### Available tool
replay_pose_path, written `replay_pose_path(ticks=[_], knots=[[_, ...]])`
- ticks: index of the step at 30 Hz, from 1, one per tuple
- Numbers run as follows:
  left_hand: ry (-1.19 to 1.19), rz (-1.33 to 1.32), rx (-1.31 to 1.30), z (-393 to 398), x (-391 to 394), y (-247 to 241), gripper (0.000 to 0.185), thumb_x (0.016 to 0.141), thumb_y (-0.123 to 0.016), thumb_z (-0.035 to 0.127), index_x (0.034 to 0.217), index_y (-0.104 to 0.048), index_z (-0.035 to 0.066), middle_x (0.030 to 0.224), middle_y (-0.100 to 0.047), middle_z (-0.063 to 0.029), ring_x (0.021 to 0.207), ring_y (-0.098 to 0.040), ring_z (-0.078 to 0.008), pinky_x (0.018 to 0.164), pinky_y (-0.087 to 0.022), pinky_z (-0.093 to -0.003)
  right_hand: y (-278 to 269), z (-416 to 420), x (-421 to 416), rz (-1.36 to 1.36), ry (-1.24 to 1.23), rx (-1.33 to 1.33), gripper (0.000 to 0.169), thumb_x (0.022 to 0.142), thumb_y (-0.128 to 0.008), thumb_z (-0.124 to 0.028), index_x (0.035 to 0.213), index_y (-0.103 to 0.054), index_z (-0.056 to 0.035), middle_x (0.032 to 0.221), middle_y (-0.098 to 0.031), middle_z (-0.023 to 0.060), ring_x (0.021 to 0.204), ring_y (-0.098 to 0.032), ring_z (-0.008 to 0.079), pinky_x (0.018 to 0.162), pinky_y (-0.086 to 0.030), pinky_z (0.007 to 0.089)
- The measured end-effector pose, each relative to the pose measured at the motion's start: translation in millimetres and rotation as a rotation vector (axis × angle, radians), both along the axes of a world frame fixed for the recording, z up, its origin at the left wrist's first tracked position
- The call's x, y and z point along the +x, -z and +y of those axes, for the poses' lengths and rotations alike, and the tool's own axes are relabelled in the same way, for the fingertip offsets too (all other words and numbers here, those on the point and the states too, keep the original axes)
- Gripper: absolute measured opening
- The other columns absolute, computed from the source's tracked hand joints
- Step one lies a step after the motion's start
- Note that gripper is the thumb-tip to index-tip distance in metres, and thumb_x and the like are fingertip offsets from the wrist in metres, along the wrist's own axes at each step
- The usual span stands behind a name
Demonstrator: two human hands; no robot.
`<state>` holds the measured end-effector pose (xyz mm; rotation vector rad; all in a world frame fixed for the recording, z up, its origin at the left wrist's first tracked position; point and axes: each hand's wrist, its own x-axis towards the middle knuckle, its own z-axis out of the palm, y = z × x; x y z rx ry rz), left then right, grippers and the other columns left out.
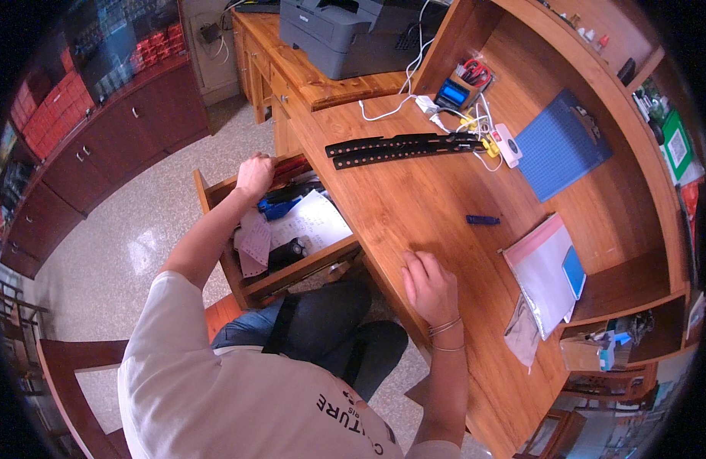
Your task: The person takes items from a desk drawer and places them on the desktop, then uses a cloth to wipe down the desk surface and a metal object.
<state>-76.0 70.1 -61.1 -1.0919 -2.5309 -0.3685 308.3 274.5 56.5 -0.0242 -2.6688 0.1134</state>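
Observation:
An open wooden drawer [295, 253] juts out from under the wooden desk. My left hand [255, 175] lies over the drawer's far side near its back corner; its fingertips are partly hidden, so its hold cannot be told. Inside are written papers [315, 224], a pink perforated slip [254, 244], a blue object [278, 207] and a black cylindrical object [288, 252]. My right hand [432, 287], with bangles at the wrist, rests on the desktop [387, 212] near its front edge, fingers loosely curled, nothing seen in it. A dark blue small object [482, 220] lies beyond it.
Two black perforated metal rails [404, 150] lie across the desk beside a white power strip [506, 144] and cables. A blue clipboard [565, 143] leans at the back. A document folder [539, 269] and a grey cloth [523, 333] lie right. A printer [341, 40] stands on the adjoining desk.

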Motion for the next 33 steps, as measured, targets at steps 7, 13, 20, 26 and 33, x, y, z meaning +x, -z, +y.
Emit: replay_pose_path(ticks=[7,13,20,26,33], knots=[[-0.164,-0.08,0.207,-26,35,-58,0.013,0.083,-0.06,0.016,0.091,-0.068,0.009,0.092,-0.066,-0.0124,0.087,-0.063,-0.0324,0.076,-0.051,-0.0396,-3,-3,2,-0.015,0.026,-0.024,0.023,0.083,-0.063,-0.012,0.105,-0.062,-0.0047,0.097,-0.059,0.0109,0.081,-0.063,0.0272,0.067,-0.052,0.0344],[-0.235,0.025,0.486,-100,94,-59,0.041,0.082,-0.064,0.013,0.121,-0.052,0.005,0.119,-0.055,-0.0162,0.115,-0.049,-0.0356,0.097,-0.039,-0.0415,-4,-5,2,0.017,0.035,0.008,0.023,0.082,-0.063,-0.011,0.103,-0.062,-0.0048,0.097,-0.059,0.0113,0.082,-0.063,0.027,0.067,-0.052,0.0342],[-0.283,-0.915,1.21,-98,162,-20,0.054,0.096,-0.049,0.029,0.141,-0.029,0.006,0.128,-0.047,-0.0174,0.116,-0.047,-0.0243,0.099,-0.037,-0.0339,-4,-8,0,-0.024,0.021,-0.021,0.023,0.081,-0.063,-0.011,0.104,-0.062,-0.0047,0.097,-0.058,0.0109,0.081,-0.063,0.0274,0.067,-0.052,0.0347],[-0.256,-0.644,1.001,-110,132,12,0.047,0.1,-0.039,0.025,0.141,-0.031,0.003,0.128,-0.049,-0.0159,0.116,-0.048,-0.0234,0.098,-0.038,-0.0331,-3,-7,-2,-0.007,0.009,-0.021,0.022,0.083,-0.062,-0.011,0.103,-0.061,-0.0048,0.097,-0.058,0.0108,0.082,-0.063,0.0275,0.068,-0.052,0.0348],[-0.326,-0.725,1.058,-101,123,16,0.046,0.099,-0.038,0.022,0.139,-0.034,0.001,0.129,-0.049,-0.0193,0.118,-0.048,-0.0271,0.099,-0.037,-0.0348,-4,-10,-5,-0.015,-0.016,-0.039,0.02,0.083,-0.061,-0.011,0.102,-0.061,-0.0048,0.096,-0.058,0.0109,0.082,-0.063,0.0274,0.068,-0.052,0.0354]])
